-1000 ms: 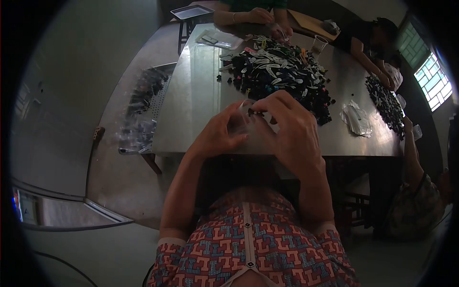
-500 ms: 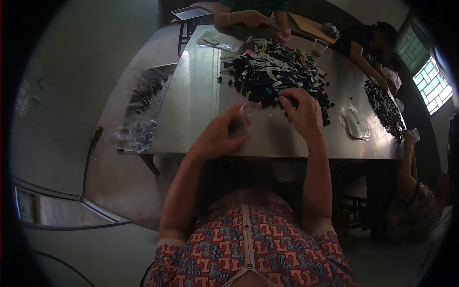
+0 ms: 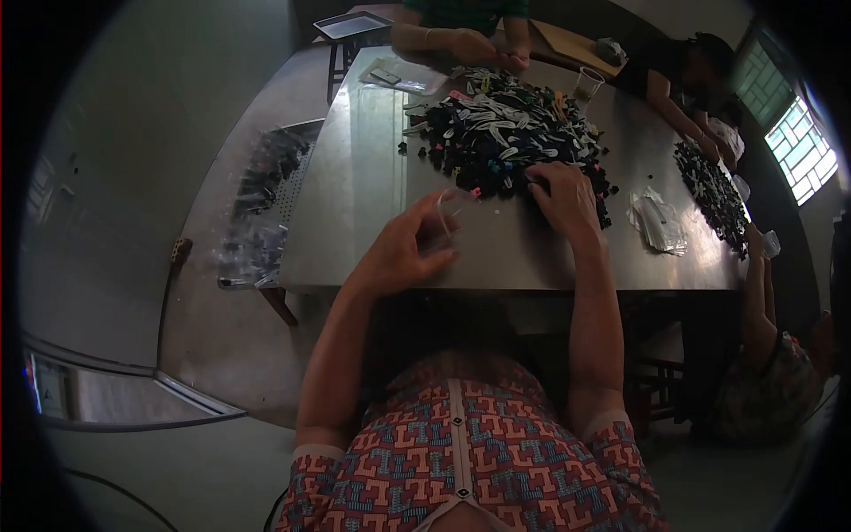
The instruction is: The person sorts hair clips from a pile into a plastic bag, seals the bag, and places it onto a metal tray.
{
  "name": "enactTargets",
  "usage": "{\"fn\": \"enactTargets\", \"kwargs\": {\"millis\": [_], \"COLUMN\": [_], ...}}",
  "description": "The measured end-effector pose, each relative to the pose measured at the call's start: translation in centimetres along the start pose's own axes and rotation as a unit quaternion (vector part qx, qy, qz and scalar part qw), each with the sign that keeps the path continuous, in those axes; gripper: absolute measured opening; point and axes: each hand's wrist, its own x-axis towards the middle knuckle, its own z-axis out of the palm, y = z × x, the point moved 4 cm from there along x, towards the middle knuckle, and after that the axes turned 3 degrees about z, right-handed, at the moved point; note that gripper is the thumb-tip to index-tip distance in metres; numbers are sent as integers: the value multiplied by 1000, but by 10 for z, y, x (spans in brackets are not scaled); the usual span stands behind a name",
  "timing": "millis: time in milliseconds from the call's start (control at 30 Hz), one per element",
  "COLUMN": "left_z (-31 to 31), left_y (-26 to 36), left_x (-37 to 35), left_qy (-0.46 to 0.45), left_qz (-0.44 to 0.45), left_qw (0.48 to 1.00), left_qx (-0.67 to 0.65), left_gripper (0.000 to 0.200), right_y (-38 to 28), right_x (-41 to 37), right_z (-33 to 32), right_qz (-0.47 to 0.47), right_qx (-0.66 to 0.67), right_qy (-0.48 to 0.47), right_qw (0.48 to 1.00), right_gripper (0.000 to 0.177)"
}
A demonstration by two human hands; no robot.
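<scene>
My left hand (image 3: 403,253) is curled around a clear plastic bag (image 3: 449,211), above the near part of the metal table (image 3: 372,239). The bag's mouth faces the pile, and a small pink piece (image 3: 476,191) shows by its rim. My right hand (image 3: 567,202) reaches to the near edge of a large pile of what look like small hair clips (image 3: 505,133), mostly black and white with a few coloured ones. Its fingers are bent down into the pile's edge, and the fingertips are partly hidden. A small white piece (image 3: 496,212) lies between my hands.
Flat clear bags (image 3: 656,222) lie stacked at the right. A clear cup (image 3: 588,84) stands behind the pile. Filled bags sit in a perforated tray (image 3: 297,186) at the left. A co-worker's hands (image 3: 487,49) work across the table; other people sit at the right by a second pile (image 3: 714,199).
My right hand has shifted slightly right and its fingers have gone down into the pile's edge. The left hand stays nearly in place with the bag. The co-worker's hands opposite have drawn together.
</scene>
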Motion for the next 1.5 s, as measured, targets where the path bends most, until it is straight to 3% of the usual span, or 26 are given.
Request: {"fn": "enactTargets", "kwargs": {"millis": [100, 167, 267, 400, 567, 900, 967, 1200, 1267, 1300, 1500], "left_z": [0, 0, 0, -1, 0, 0, 1, 0, 1, 1, 0], "left_y": [1, 5, 2, 5, 4, 4, -2, -1, -2, -3, 2], "left_x": [1, 1, 0, 0, 1, 1, 1, 1, 0, -1, 0], "left_qy": [-1, -7, -3, -9, -7, -24, -22, -21, -23, -23, -18], "left_qz": [7, -16, -3, -8, 1, -28, -16, -25, -31, -32, -25], "left_qw": [1000, 1000, 1000, 1000, 1000, 999, 999, 999, 999, 999, 1000], "left_qx": [13, 17, 12, 14, 19, -3, -19, -28, -28, -29, -2], "left_gripper": [78, 78, 79, 78, 78, 77, 77, 77, 77, 77, 78], "right_y": [-9, -10, 12, 20, 22, 11, 3, 1, 9, 13, 19], "right_x": [-1, 0, 9, 11, 6, 6, 6, 14, 18, 20, 35], "right_z": [0, -1, 0, -8, -2, -5, -6, -6, -9, -8, 1], "right_qz": [-15, 34, 68, 94, 14, 38, -22, -64, 68, 67, -59], "right_qx": [-33, 124, 144, 73, 8, 60, 63, 24, 75, 75, 20], "right_qy": [-33, -95, -35, -58, -83, -102, -76, -89, -151, -152, -135], "right_qw": [999, 987, 987, 991, 996, 992, 995, 994, 983, 983, 989], "right_gripper": [21, 23, 24, 23, 18, 24, 23, 16, 13, 13, 18]}}
